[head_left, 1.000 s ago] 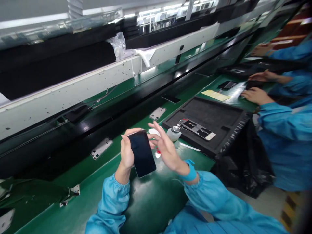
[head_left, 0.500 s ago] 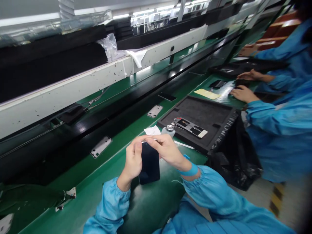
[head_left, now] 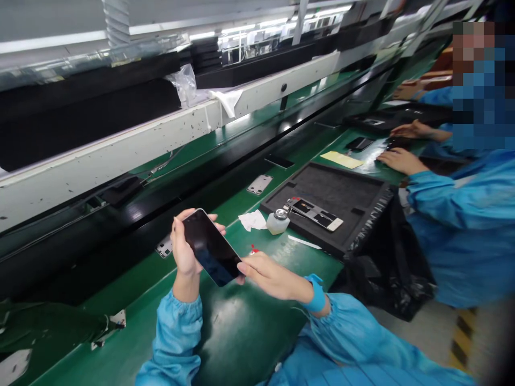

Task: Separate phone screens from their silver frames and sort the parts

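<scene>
A dark-screened smartphone (head_left: 212, 247) is held tilted above the green bench, its glass facing up. My left hand (head_left: 186, 247) wraps its upper left side, with fingertips showing beyond the top right edge. At the lower right corner my right hand (head_left: 267, 272) grips it between thumb and fingers. Behind the left hand, a pale phone frame (head_left: 164, 247) is partly covered. Just past the right hand lies a small red item (head_left: 254, 249), too small to name. A white dispenser bottle with a metal top (head_left: 278, 221) stands beside a crumpled white wipe (head_left: 252, 220).
A black foam tray (head_left: 338, 185) carries opened phone parts (head_left: 316, 213). Another phone frame (head_left: 259, 184) and a dark panel (head_left: 279, 161) lie along the bench's far strip. A white strip (head_left: 304, 242) sits by the tray. At right, a co-worker's hand (head_left: 402, 160) works near yellow paper (head_left: 341, 159).
The phone has moved left and turned from upright to diagonal. My right hand has slid from its top edge to its lower right corner; the bottle and red item now show fully.
</scene>
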The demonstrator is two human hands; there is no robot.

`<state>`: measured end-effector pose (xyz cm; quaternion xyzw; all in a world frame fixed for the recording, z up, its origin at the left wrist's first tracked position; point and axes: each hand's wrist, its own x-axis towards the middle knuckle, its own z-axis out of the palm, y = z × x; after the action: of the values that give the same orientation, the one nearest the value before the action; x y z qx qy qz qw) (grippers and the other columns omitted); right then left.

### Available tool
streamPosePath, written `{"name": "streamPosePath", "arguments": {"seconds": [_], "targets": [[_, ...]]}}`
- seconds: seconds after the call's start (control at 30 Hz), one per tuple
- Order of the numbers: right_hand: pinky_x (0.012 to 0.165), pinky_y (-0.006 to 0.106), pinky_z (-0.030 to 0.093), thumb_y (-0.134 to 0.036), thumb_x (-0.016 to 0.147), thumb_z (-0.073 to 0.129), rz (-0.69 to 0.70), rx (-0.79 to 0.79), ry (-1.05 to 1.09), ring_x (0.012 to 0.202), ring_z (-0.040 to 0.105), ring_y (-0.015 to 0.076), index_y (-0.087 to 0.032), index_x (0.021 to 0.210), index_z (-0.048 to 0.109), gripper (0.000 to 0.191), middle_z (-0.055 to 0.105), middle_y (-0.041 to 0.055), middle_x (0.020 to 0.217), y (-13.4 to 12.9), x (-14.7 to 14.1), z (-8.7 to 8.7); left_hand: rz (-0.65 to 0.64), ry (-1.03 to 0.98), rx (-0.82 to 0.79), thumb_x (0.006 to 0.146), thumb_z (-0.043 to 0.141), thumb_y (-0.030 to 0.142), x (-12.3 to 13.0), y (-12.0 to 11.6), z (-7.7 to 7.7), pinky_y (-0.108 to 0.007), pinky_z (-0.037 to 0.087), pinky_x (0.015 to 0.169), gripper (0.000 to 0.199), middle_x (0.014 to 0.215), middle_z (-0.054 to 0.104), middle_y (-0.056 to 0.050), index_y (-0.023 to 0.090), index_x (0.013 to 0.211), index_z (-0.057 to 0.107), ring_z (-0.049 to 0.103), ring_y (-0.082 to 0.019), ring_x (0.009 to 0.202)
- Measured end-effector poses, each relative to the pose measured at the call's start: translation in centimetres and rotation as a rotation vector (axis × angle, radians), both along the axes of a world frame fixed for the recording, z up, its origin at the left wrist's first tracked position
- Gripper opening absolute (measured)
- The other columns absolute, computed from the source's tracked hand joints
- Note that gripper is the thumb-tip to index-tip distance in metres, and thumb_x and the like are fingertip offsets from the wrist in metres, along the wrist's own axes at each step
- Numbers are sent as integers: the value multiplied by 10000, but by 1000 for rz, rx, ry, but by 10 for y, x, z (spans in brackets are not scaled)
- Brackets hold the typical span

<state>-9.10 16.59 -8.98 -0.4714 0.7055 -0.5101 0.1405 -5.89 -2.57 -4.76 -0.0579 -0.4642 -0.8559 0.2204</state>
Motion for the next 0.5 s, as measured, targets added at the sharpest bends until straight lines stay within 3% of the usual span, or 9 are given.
{"name": "streamPosePath", "arguments": {"seconds": [0.13,0.23,0.3,0.37,0.5], "targets": [[647,286,534,-778,1096,298,152,45,-89,580,655,165,-195,709,646,781,679,42,593,2,-7,-7,27,-3,92,1005,649,686,-1,-5,6,-388,675,681,447,940,842,-73,259,1136,653,810,-242,715],[522,263,454,-842,1035,381,130,27,-183,452,545,135,-205,620,593,789,565,1,471,-4,-14,-12,78,6,130,1016,555,767,-4,-1,4,-366,665,663,539,926,835,-76,255,1153,656,801,-235,706],[515,264,450,-872,987,455,110,-18,-255,466,561,139,-197,628,614,780,589,10,488,-10,-13,-18,122,2,148,1022,497,801,-6,2,1,-354,659,665,592,916,830,-80,244,1136,664,793,-226,697],[533,269,470,-853,956,548,100,-65,-310,495,594,147,-186,647,642,741,632,27,528,-17,-9,-24,169,4,155,1034,477,795,-8,4,-2,-347,653,672,595,913,828,-79,240,1125,673,788,-219,694],[484,265,433,-786,935,650,94,-85,-383,411,525,125,-194,573,608,695,557,-3,445,-27,-5,-28,229,20,168,1039,498,770,-13,2,-5,-343,637,669,569,916,826,-80,237,1127,677,784,-222,694]]}}
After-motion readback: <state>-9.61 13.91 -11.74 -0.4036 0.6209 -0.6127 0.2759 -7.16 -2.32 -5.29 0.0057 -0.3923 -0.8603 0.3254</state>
